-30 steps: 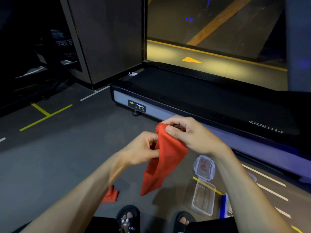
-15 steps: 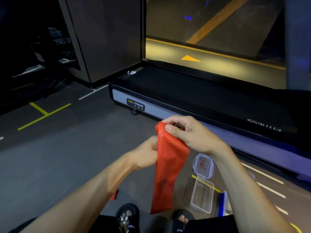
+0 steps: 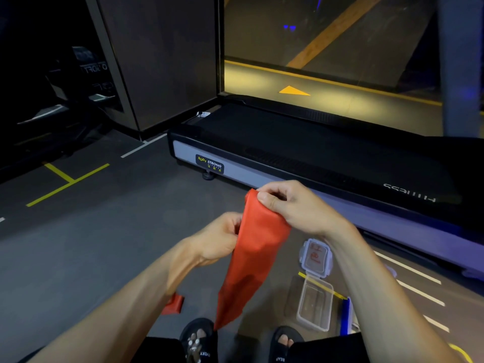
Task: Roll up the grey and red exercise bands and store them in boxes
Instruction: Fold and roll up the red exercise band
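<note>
Red band: we see the red exercise band (image 3: 258,247) held up in the air at the centre of the view, hanging from its top edge and narrowing to a point at about 6 o'clock, just above the sandals.
Right hand: our right hand (image 3: 293,205) pinches the band's top corner, thumb and curled fingers closed on the folded red edge, at about 12 o'clock from the band's middle.
Left hand: our left hand (image 3: 218,238) sits at 9 o'clock of the band, fingers curled against its left edge and gripping it; the fingertips themselves are hidden behind the material.
Red scrap: a second bit of red (image 3: 174,304) shows on the floor under the left forearm, at 7 o'clock; we cannot tell whether it belongs to the same band.
Box: a clear plastic box (image 3: 314,306) lies open on the floor at 4 o'clock, with its lid (image 3: 316,257) flat beside it at the box's 12 o'clock, marked in red. The box stands well apart from the band.
Blue object: a blue edge (image 3: 345,317) lies just beside the box at its 3 o'clock; we cannot make out what it is.
Treadmill: a black treadmill (image 3: 301,142) with a grey side rail runs across from 11 to 3 o'clock, behind the hands.
Floor: dark grey floor (image 3: 91,231) with yellow and white lines.
Feet: two black sandals (image 3: 200,339) at 6 o'clock.
</note>
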